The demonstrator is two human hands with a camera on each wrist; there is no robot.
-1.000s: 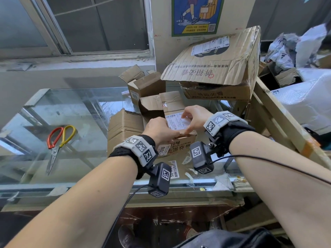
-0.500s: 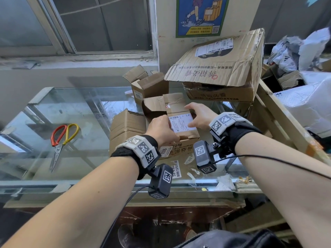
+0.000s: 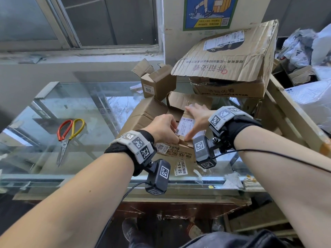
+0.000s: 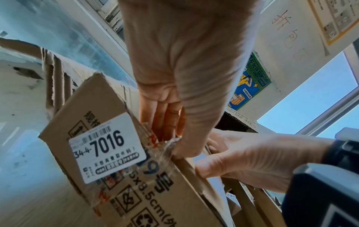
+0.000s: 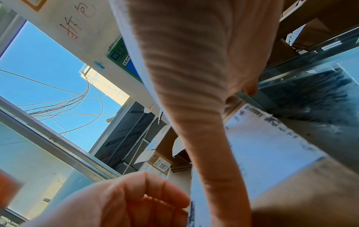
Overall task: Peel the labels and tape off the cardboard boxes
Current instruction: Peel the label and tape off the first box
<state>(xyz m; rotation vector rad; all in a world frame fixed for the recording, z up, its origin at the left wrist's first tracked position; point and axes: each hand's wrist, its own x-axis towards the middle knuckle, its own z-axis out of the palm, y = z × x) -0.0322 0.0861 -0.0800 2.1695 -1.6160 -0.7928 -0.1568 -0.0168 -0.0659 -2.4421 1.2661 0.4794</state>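
A small cardboard box (image 3: pixel 184 149) is held over the glass table between both hands. On its top is a white shipping label (image 3: pixel 186 125), also seen in the right wrist view as label (image 5: pixel 272 145). A white "7016" sticker (image 4: pixel 106 152) sits on its near side, with crinkled clear tape (image 4: pixel 170 142) beside it. My left hand (image 3: pixel 163 128) grips the box's left top edge, fingertips curled at the label's left edge. My right hand (image 3: pixel 198 119) spans the label, thumb (image 4: pixel 204 167) on the near edge and fingers over the far side.
Red-and-yellow scissors (image 3: pixel 69 136) lie on the glass table (image 3: pixel 80 108) to the left. Flattened cardboard (image 3: pixel 143 115), a small "1010" box (image 3: pixel 155 85) and a big crumpled box (image 3: pixel 229 68) crowd behind. A loose sticker (image 3: pixel 180 168) lies in front. Bags (image 3: pixel 304 47) pile up at right.
My right hand has shifted from the label's far right corner to span it, thumb now at the near edge. The box has turned a little. The left hand stays on its left edge.
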